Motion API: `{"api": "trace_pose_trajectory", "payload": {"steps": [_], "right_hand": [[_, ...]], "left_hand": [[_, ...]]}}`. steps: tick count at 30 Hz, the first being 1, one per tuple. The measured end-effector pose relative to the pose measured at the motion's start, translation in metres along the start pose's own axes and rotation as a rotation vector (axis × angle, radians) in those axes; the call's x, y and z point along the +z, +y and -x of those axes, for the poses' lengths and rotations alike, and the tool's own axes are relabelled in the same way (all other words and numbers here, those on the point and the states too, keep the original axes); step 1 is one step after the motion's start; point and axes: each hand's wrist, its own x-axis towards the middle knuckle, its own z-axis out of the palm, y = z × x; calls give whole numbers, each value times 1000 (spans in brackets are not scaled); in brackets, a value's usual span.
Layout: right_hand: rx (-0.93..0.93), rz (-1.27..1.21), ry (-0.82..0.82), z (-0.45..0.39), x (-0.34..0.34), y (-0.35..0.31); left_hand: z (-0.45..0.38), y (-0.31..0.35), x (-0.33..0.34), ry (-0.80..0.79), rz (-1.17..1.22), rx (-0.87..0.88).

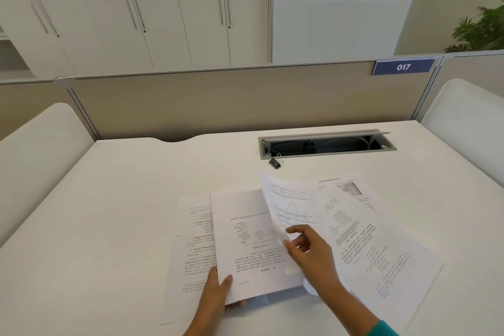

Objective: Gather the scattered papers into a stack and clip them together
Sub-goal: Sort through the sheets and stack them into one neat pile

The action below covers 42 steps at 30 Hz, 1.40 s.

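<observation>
blue sign [403, 67] upper right read "017"; left hand [218, 292] gripped middle sheet [245, 240], right hand [311, 251] pinched curled sheet [289, 199]; binder clip [276, 162] beside cable tray [327, 144] holding wires.

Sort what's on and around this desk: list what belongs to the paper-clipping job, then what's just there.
For the job:
- printed papers, overlapping on the desk
- binder clip, beside the cable tray
- left hand and right hand, each holding a sheet

Just there:
- cable tray
- 017 sign
- plant
- cabinets

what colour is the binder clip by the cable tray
Black, with silver wire handles; the binder clip shows in the head view, the only view.
</observation>
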Motion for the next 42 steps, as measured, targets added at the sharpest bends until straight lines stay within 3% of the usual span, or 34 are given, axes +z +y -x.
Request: {"api": "trace_pose_trajectory", "payload": {"steps": [5, 10, 14, 19, 23, 30, 36, 42], "right_hand": [[-51, 100, -162, 3, 32, -13], [46, 164, -373, 1, 44, -8], [96, 303, -282, -3, 23, 10], [231, 734, -64, -9, -21, 32], [247, 835, -98, -4, -28, 36], [233, 639, -156, 0, -24, 30], [304, 560, -183, -3, -29, 26], [346, 556, -146, -5, -32, 28]], "left_hand": [[3, 1, -1, -7, 50, -11], [11, 1, -3, -4, 155, 35], [14, 5, -1, -25, 93, 30], [11, 5, 2, -6, -7, 46], [8, 3, 2, -3, -58, 52], [4, -1, 3, 57, -254, 160], [7, 9, 8, 70, -161, 56], [9, 26, 12, 89, -311, 30]]}}
